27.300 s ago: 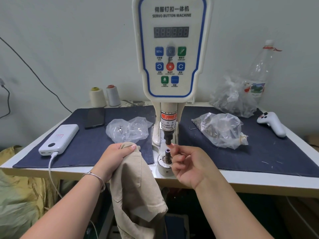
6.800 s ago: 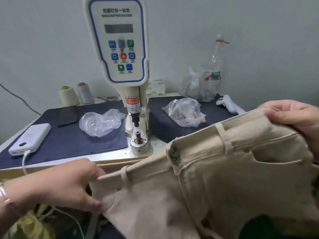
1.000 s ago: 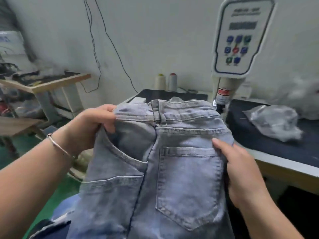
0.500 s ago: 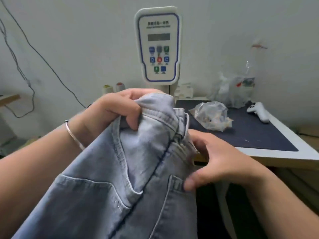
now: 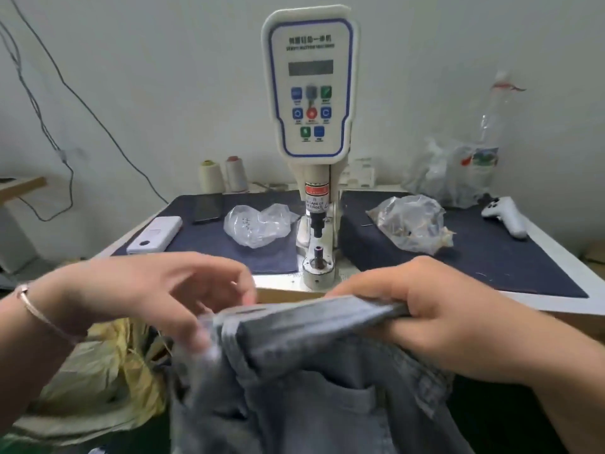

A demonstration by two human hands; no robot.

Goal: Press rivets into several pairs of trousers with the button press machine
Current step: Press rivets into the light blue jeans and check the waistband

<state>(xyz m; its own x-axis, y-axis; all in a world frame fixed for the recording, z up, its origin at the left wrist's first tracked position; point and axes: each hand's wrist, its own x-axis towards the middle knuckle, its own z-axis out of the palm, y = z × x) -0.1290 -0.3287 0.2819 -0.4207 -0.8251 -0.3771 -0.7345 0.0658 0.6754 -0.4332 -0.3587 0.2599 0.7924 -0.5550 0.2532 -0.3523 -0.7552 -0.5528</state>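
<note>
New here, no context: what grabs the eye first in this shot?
The tall white button press machine with its blue-edged control panel stands dead centre at the table's front edge. Below it, in the foreground, the right hand grips the waistband of grey-blue jeans, while the blurred left hand hovers at the waistband's other end.

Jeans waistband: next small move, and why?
Probably lift the jeans waistband forward onto the lower die of the button press machine. The right hand grips it below the table edge, short of the die; the left hand is blurred at its other end.
</note>
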